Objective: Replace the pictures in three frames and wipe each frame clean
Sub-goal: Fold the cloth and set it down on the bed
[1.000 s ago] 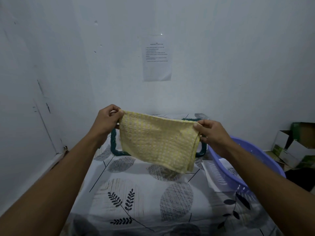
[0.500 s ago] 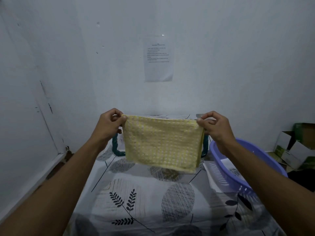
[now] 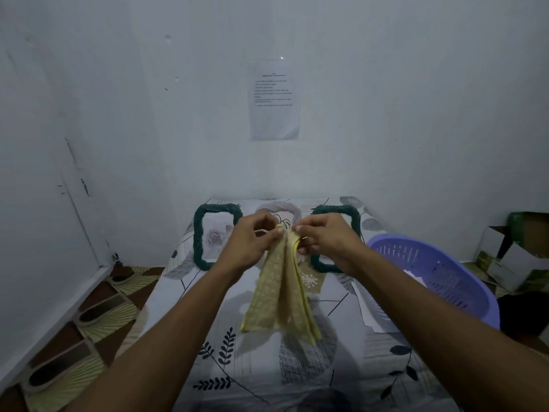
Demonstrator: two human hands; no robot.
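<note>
**Left hand [image 3: 246,242] and right hand [image 3: 326,242] meet on yellow cloth [image 3: 279,298]**

We note both hands side by side, nearly touching, each pinching the cloth's top edge. The cloth hangs in loose folds over the leaf-print sheet [image 3: 267,376] — whether its lower end touches, we cannot tell. Behind the hands lie two green frames — one left [image 3: 198,233], one right [image 3: 355,221]. Purple basket [image 3: 445,275] at right.

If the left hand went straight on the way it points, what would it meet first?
Probably the right hand, pinching the same yellow cloth edge just across from the left hand; depth is unclear.
</note>
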